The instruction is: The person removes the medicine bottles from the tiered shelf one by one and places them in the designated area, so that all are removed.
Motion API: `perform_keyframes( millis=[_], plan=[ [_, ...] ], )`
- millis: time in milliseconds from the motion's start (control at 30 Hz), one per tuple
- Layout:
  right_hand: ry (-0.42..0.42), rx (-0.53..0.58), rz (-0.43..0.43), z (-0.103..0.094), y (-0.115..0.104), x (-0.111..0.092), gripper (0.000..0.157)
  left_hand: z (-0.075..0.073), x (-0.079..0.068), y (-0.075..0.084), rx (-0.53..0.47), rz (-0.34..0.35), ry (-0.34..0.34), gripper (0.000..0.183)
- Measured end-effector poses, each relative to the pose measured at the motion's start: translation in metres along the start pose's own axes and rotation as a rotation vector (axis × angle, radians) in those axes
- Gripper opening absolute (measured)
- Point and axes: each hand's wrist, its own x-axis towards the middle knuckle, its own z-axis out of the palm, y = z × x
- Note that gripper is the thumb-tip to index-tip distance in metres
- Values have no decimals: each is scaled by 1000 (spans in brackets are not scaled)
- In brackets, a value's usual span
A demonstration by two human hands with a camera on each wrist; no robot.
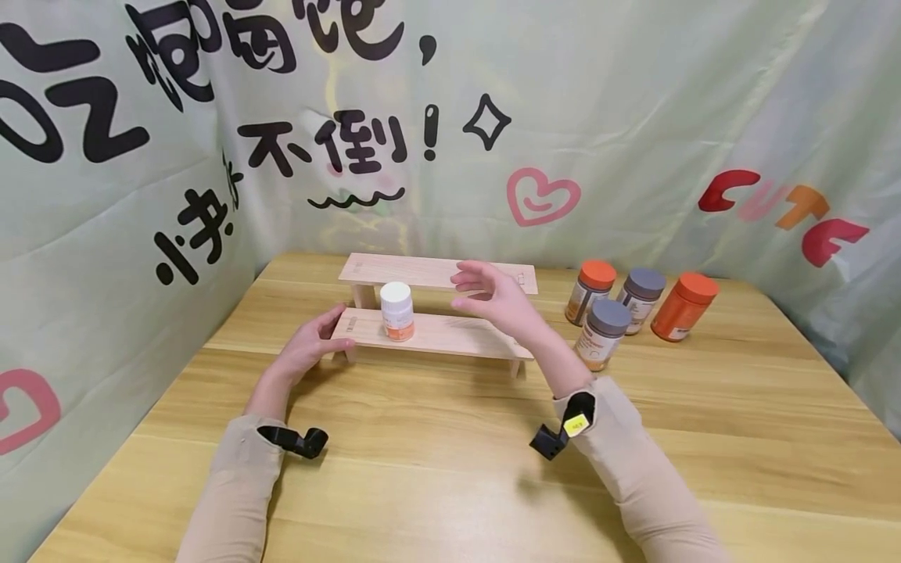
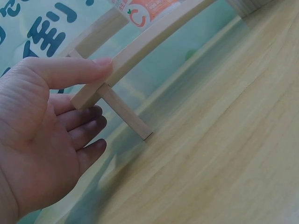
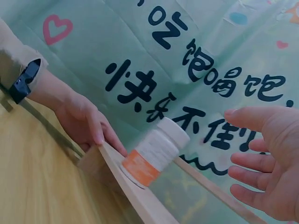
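A two-tier wooden shelf (image 1: 457,335) stands on the table. On its lower tier, left of the middle, a white-capped pill bottle (image 1: 397,311) with an orange band on its label stands upright. My left hand (image 1: 307,348) holds the left end of the lower tier. In the left wrist view its thumb (image 2: 79,72) lies along the board's front edge, with the other fingers behind and below. My right hand (image 1: 501,301) hovers above the right part of the shelf, fingers spread and loosely bent, holding nothing. The right wrist view shows it apart from the bottle.
Right of the shelf stand several more bottles: an orange-capped one (image 1: 590,293), two grey-capped ones (image 1: 601,335) and an all-orange one (image 1: 684,307). Behind the wooden table (image 1: 422,453) hangs a pale green cloth (image 1: 633,117) with writing and hearts, wrapping round to the left.
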Motion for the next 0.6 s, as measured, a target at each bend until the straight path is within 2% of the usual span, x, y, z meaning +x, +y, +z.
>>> perform_keyframes(
  millis=[333, 600],
  plan=[
    [-46, 10, 35, 33, 8, 16, 61, 1, 1, -1, -5, 8, -7, 83],
    [-42, 0, 33, 54, 14, 22, 62, 1, 1, 0, -1, 11, -5, 84]
  ],
)
